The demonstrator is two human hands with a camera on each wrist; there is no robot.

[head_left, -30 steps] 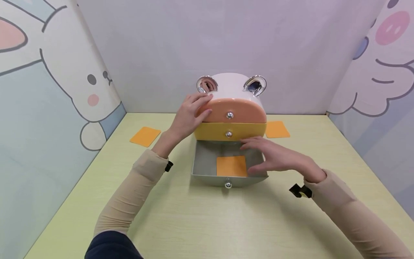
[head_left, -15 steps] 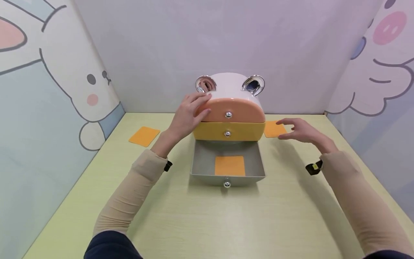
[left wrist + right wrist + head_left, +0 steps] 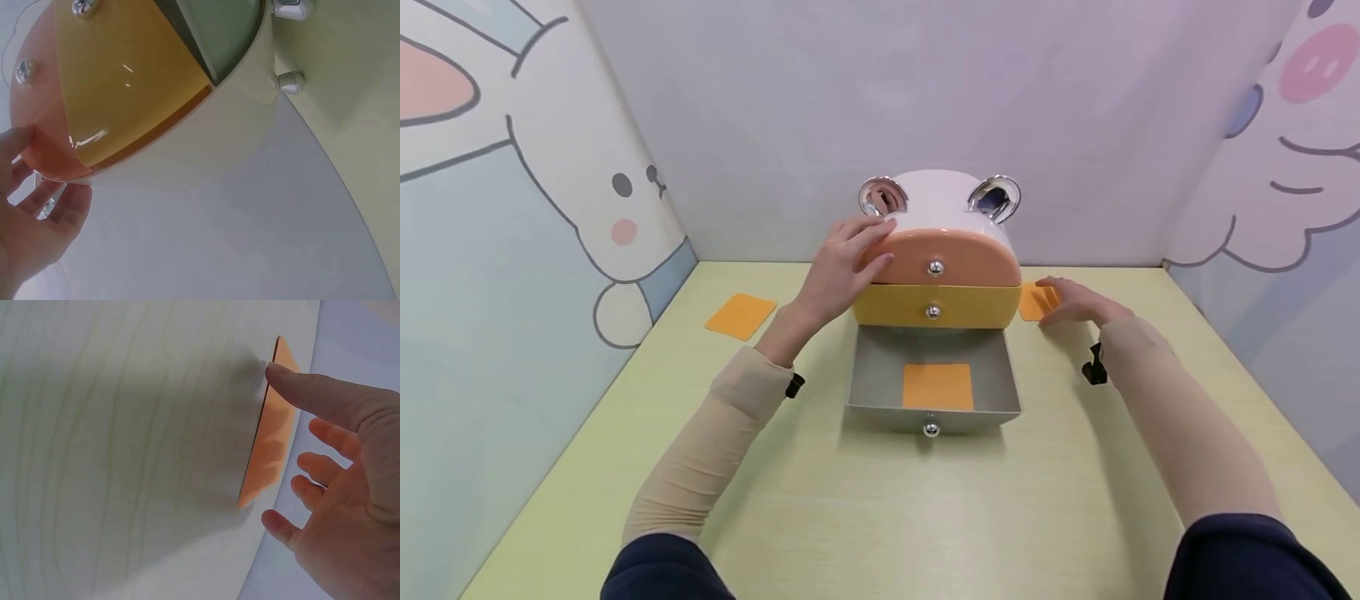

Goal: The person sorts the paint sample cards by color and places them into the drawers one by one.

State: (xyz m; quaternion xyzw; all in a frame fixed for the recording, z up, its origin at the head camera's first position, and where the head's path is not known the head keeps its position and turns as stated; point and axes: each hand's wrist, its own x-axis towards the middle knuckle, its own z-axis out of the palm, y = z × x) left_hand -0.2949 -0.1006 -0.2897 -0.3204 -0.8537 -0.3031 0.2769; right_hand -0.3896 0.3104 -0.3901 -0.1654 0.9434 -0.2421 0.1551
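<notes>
A small rounded drawer cabinet (image 3: 936, 196) with a white shell and silver ears stands at the table's back middle. My left hand (image 3: 838, 271) holds its upper left edge; in the left wrist view the thumb (image 3: 17, 139) lies on the front of the orange-pink top drawer (image 3: 47, 125) and the fingers sit behind the edge. The grey bottom drawer (image 3: 876, 367) stands pulled out, with an orange card (image 3: 937, 387) inside. My right hand (image 3: 1078, 302) is over another orange card (image 3: 275, 440). Its thumb (image 3: 312, 394) meets the card's near edge; the fingers are spread above it.
A further orange card (image 3: 741, 317) lies on the table (image 3: 880, 508) left of the cabinet. The yellow middle drawer (image 3: 887, 306) is closed. A plain pale wall (image 3: 760, 150) rises behind, with cartoon-printed panels (image 3: 497, 283) at the sides.
My right hand has left the grey drawer, where the orange card now lies, swung right and lowered onto the card beside the cabinet. My left hand stays on the cabinet.
</notes>
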